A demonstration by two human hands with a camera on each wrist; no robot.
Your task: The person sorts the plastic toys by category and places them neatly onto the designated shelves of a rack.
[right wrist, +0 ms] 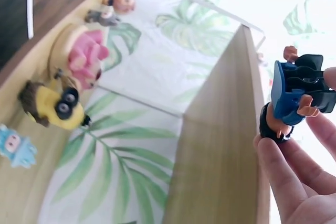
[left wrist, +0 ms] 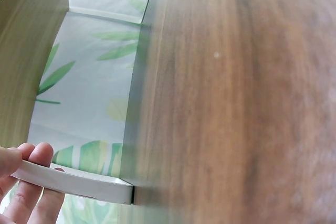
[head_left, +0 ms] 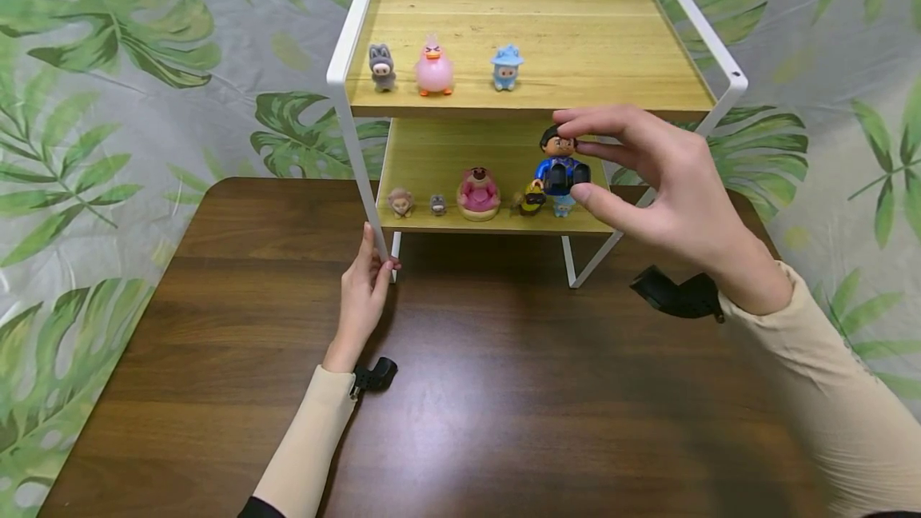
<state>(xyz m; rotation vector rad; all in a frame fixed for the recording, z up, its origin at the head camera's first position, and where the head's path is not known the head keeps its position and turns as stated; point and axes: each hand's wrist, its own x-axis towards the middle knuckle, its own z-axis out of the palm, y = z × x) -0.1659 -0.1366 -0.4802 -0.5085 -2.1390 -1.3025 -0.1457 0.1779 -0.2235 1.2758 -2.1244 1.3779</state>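
My right hand (head_left: 672, 182) pinches a toy figure (head_left: 557, 166) with dark hair, a blue jacket and black legs, thumb at its legs and fingertips at its head. It is in front of the two-tier shelf, near the right end of the lower board (head_left: 432, 142). In the right wrist view the figure (right wrist: 286, 95) lies sideways beside the upper board's edge. My left hand (head_left: 363, 294) grips the white metal leg (left wrist: 79, 182) at the shelf's left front, thumb on one side and fingers on the other.
On the upper board (head_left: 576, 14) stand a grey plush figure (head_left: 383, 70), a pink duck (head_left: 434, 70) and a blue-hatted figure (head_left: 507, 70). Below are a pink bear (head_left: 478, 194), a yellow goggled figure (right wrist: 58, 103), a light-blue figure (right wrist: 16, 145) and small dolls. A brown table (head_left: 468, 406) supports the shelf.
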